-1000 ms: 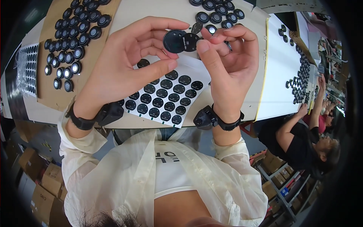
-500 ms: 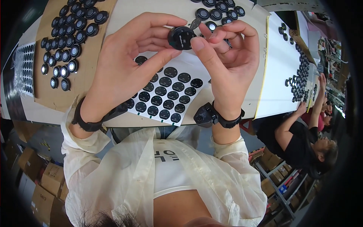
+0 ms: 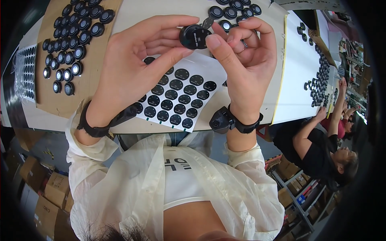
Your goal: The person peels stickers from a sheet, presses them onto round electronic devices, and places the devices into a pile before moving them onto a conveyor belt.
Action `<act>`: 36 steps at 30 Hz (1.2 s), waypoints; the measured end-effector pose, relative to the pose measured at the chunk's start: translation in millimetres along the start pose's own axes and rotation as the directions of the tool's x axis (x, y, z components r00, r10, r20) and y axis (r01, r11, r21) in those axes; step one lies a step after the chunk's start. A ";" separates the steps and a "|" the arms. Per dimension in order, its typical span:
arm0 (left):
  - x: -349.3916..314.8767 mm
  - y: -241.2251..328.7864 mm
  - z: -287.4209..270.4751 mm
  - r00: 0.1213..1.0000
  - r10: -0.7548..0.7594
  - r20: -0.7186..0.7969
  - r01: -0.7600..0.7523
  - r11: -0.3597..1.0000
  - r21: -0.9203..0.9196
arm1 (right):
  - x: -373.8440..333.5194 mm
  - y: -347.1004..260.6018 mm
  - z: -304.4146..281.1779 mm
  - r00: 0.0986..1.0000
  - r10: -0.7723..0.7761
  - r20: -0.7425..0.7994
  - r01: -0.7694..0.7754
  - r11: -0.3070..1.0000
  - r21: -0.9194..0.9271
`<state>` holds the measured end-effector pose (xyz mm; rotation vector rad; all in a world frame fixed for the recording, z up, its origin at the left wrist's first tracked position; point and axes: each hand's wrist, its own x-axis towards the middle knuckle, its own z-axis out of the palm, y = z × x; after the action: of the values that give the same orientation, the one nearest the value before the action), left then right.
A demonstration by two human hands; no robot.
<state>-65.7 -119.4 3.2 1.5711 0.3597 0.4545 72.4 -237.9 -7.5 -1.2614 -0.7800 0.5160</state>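
Note:
Above the table's middle, my left hand [image 3: 134, 60] holds a small round black device [image 3: 189, 37] by its edge, thumb below and fingers above. A round black label with pale print covers the face of the device. My right hand [image 3: 249, 68] has its thumb pressed on the label's right side, and its index finger is partly hidden behind. A thin dark grey tab [image 3: 208, 23] sticks up from the device's upper right edge, near that index finger. Under my hands lies a white sheet [image 3: 211, 68] bearing rows of round black labels [image 3: 171, 94].
Many similar round devices stand on brown cardboard [image 3: 94, 52] at the left, beside another label sheet [image 3: 30, 72]. More devices [image 3: 230, 13] sit at the far middle and on a white surface [image 3: 295, 76] at the right. A co-worker [image 3: 307, 148] in black reaches over there.
The device has risen slightly in my hands and tilted a little. My right wrist has shifted slightly to the right; the grip looks the same.

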 end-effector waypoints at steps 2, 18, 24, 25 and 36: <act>-0.1 -1.2 -0.2 1.000 0.000 -0.004 0.000 1.000 -0.026 | 0.2 0.8 -0.2 1.000 -0.005 0.000 0.005 1.000 0.015; -1.8 -2.0 5.0 0.998 0.014 -0.069 -0.010 0.998 0.064 | -0.9 3.2 4.3 1.000 0.002 -0.006 -0.002 0.999 -0.046; -1.5 -4.6 7.4 0.993 0.017 -0.113 -0.007 0.996 0.091 | -2.8 5.7 8.3 0.996 0.030 -0.085 -0.033 0.999 -0.036; -1.3 -4.8 7.5 0.993 0.010 -0.116 0.001 0.996 0.092 | -2.5 7.3 8.9 0.997 0.004 -0.081 -0.007 0.999 -0.042; -1.2 -11.3 8.2 0.990 -0.040 -0.138 0.028 0.996 -0.089 | -3.1 11.0 8.6 0.999 -0.009 -0.033 0.006 0.997 -0.077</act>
<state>-62.1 -126.5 -8.3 1.4506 0.4678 0.5488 64.6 -232.0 -17.9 -1.3339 -0.7826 0.4615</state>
